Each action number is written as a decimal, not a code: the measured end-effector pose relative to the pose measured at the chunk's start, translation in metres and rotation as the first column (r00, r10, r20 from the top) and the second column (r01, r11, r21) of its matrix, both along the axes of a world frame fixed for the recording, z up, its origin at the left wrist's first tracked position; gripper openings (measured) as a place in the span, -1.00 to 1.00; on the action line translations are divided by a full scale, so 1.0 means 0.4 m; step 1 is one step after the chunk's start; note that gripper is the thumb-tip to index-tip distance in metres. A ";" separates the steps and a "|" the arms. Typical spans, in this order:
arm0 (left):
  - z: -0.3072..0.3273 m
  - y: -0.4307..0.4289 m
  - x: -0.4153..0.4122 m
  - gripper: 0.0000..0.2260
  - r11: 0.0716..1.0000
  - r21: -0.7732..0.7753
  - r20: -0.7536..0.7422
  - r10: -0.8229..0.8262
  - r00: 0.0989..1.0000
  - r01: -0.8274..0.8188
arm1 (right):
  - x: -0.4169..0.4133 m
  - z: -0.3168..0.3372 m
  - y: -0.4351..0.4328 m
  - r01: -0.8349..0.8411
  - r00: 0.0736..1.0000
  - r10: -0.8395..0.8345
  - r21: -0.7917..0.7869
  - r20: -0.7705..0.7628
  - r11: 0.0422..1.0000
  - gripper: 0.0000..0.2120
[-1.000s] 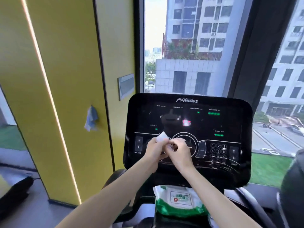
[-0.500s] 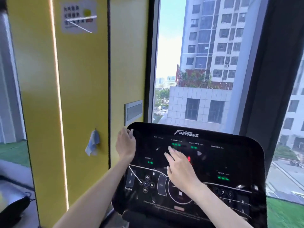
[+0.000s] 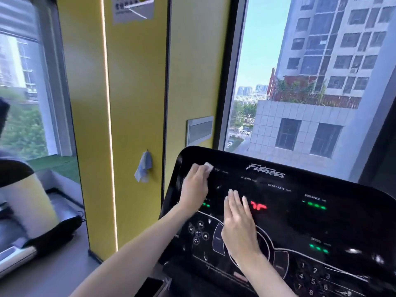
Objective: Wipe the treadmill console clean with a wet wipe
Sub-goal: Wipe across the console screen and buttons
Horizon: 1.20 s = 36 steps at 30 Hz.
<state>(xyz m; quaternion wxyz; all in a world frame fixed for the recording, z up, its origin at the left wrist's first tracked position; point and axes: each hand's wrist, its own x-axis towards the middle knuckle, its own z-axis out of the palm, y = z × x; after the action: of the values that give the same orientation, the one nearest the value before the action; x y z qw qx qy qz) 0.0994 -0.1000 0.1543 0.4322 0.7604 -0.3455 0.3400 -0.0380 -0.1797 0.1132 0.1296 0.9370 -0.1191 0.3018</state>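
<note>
Head view: the wet wipe (image 3: pixel 209 167) is pressed by the closed fingers of the left hand (image 3: pixel 194 186) on the upper left corner of the console (image 3: pixel 321 228). The right hand (image 3: pixel 237 221) is laid flat, fingers open, holding nothing. Wiping seems just begun; strokes rightward are needed next.

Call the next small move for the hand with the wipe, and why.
Probably sweep the left hand rightward along the top strip of the console. The wet wipe is pressed flat at the upper-left corner, so the whole panel to its right seems unwiped. The right hand lies flat mid-panel near the red digits, apparently bracing, and may need to lift later.
</note>
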 end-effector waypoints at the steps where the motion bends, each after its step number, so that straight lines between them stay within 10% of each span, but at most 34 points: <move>1: -0.016 0.001 0.001 -0.90 0.995 0.080 0.058 -0.065 0.996 0.061 | 0.002 -0.003 0.000 0.005 1.000 -0.005 -0.012 0.001 1.000 -0.46; 6: 0.030 0.022 0.045 -0.84 0.953 -0.263 -0.344 0.051 0.938 -0.149 | 0.005 -0.009 -0.003 0.022 0.999 -0.022 -0.005 -0.029 1.000 -0.34; 11: 0.028 -0.007 -0.019 -0.82 0.985 -0.118 -0.175 -0.142 0.974 0.122 | -0.001 -0.008 -0.011 -0.013 1.000 0.013 0.007 -0.005 1.000 -0.30; 15: 0.037 0.005 0.042 -0.82 0.897 -0.388 -0.441 0.021 0.898 -0.211 | -0.001 -0.007 -0.010 -0.013 1.000 0.013 0.017 0.002 1.000 -0.31; 20: 0.000 -0.012 0.002 -0.88 0.976 -0.019 -0.086 -0.217 0.972 0.217 | 0.004 -0.015 -0.005 -0.025 0.999 0.025 0.010 0.029 1.000 -0.40; 24: 0.040 0.017 0.058 -0.84 0.937 -0.337 -0.362 -0.035 0.932 -0.095 | 0.003 -0.010 -0.003 -0.024 0.999 0.023 0.027 0.035 0.999 -0.39; 29: 0.011 -0.013 0.022 -0.86 0.970 0.033 -0.077 -0.238 0.968 0.241 | -0.010 0.003 -0.007 -0.057 0.998 0.057 0.041 -0.010 0.998 -0.35; 33: 0.043 -0.003 0.059 -0.81 0.960 -0.276 -0.322 -0.047 0.946 -0.046 | -0.017 0.019 -0.011 -0.050 0.995 0.055 0.068 -0.077 0.996 -0.32; 36: 0.032 -0.046 -0.017 -0.85 0.996 -0.079 -0.133 -0.053 0.990 0.043 | -0.026 0.050 -0.018 -0.103 0.991 0.110 0.095 -0.070 0.990 -0.31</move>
<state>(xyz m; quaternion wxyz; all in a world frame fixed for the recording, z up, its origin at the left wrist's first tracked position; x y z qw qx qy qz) 0.0924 -0.1183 0.1673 0.4910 0.7563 -0.3205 0.2902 -0.0484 -0.1870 0.1333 0.0749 0.9576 -0.0776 0.2670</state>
